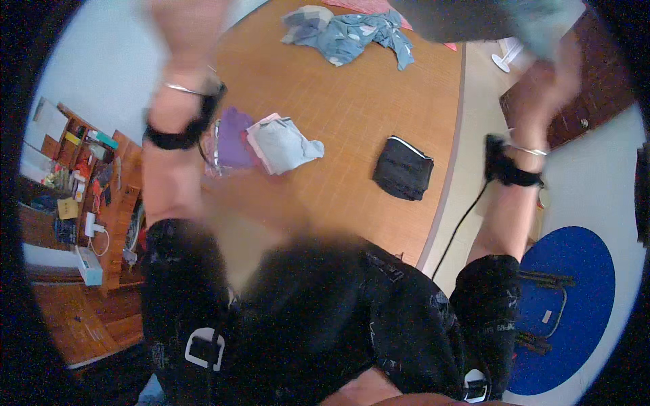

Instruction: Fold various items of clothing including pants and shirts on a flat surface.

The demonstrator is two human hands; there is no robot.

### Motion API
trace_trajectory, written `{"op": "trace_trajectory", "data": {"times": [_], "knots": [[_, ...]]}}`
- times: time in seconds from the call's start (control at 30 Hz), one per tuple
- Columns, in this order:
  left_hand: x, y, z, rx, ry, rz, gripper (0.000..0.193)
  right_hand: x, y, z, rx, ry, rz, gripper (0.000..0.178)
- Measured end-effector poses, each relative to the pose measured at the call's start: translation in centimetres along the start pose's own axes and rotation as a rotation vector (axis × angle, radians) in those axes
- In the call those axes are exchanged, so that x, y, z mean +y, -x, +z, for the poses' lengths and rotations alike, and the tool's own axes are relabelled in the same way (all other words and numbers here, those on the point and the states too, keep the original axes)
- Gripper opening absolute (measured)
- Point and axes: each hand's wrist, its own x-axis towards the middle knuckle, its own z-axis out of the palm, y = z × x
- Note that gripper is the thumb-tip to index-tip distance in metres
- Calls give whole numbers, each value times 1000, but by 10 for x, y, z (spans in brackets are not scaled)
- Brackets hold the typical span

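Observation:
Both my hands are raised and smeared by motion. My left hand (186, 30) reaches the upper edge of the head view, where its fingers are cut off. My right hand (554, 84) is at the upper right, up against a blurred grey-green piece of clothing (467, 20) that hangs in the air and seems gripped by its fingers. Below and between the hands lie folded clothes: a purple one (234, 139), a light grey one (283, 143) over pink cloth, and a black one (404, 169) with a white stripe.
A loose blue-grey patterned garment (345, 37) lies crumpled on the brown mat (338, 108), with pink cloth behind it. Cluttered wooden shelves (122, 183) stand at the left. At the right are a dark brown cabinet (599, 81) and a folded round blue table (582, 291).

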Motion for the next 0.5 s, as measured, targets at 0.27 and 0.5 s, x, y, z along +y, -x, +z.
{"op": "trace_trajectory", "data": {"times": [0.27, 0.5], "knots": [[10, 210, 50, -1124, 412, -518, 15, 55, 121, 35, -1418, -441, 686, 25], [-9, 95, 64, -800, 395, -520, 26, 13, 11, 23, -847, -874, 672, 24]]}}
